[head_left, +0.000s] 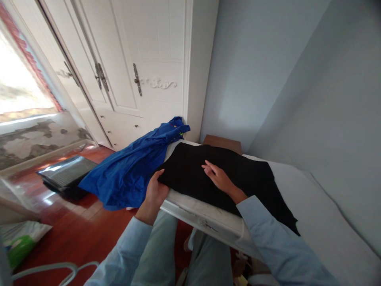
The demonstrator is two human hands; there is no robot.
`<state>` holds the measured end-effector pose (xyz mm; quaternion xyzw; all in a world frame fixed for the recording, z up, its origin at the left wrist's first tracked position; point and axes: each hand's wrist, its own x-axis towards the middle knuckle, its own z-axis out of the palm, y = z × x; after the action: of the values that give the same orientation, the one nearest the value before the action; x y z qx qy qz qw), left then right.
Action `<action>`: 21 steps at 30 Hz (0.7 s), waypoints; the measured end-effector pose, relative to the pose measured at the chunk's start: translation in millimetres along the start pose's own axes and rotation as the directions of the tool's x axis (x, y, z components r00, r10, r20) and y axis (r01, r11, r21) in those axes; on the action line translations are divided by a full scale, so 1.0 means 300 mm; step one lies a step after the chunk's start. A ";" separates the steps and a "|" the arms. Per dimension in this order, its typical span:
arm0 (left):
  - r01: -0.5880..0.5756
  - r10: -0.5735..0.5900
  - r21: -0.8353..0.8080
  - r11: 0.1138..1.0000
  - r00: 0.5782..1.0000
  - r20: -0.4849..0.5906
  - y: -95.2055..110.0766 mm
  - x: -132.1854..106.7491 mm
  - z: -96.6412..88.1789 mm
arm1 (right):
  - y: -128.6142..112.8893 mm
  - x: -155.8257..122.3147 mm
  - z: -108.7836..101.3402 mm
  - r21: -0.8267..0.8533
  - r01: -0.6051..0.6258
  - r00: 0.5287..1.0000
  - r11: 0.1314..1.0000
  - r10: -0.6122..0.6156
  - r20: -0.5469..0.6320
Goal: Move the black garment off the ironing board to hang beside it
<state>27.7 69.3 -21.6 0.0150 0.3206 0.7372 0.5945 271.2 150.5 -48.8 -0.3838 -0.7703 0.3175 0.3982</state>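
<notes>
white wardrobe (157,51) at far left. white surface (306,190) runs left to right before you. black cloth (187,169) lies on it, long axis left to right, slanting nearer at right. blue garment (137,159) drapes off the left end, crowding your left hand (156,188), which pinches the cloth's near-left edge. your right hand (219,177), fingers extended, lies over its middle, gripping nothing.

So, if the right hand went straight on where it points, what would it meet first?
After more of the black cloth beneath it, the right hand would probably meet the far end of the blue garment; depth is hard to judge.
</notes>
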 end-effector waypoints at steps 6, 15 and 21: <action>0.064 -0.065 -0.005 0.998 0.998 -0.024 0.002 0.011 -0.007 | -0.048 -0.028 0.010 0.241 0.037 0.964 0.970 -0.098 0.247; 0.072 -0.073 -0.039 0.997 0.997 -0.034 0.005 0.015 -0.024 | -0.042 -0.025 0.031 0.106 0.040 0.941 0.994 -0.073 0.331; 0.097 -0.099 -0.045 0.994 0.994 -0.043 0.012 0.016 -0.030 | -0.055 -0.015 0.013 0.321 -0.016 1.000 0.947 0.007 0.030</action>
<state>19.6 69.2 -28.8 -0.0298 0.3184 0.7140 0.6228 264.0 137.5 -39.3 -0.3141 -0.7117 0.4462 0.4424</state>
